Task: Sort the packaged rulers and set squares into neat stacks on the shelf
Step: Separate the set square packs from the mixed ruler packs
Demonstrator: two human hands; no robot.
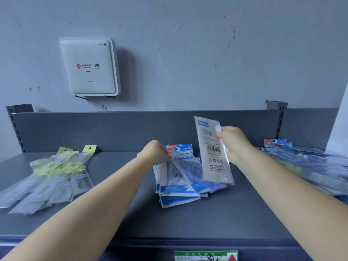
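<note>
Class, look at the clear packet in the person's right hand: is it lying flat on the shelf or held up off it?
Held up. The right hand grips the clear packet by its edge, nearly upright, barcode side facing the camera.

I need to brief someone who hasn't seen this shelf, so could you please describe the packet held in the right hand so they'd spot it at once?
Start at the grey shelf under the white wall box. Above the middle blue pile, the right hand grips one packet. It alone is raised upright off the shelf, showing a plain white back with a barcode.

A white router [88, 66] hangs on the grey wall [188, 53].
</note>
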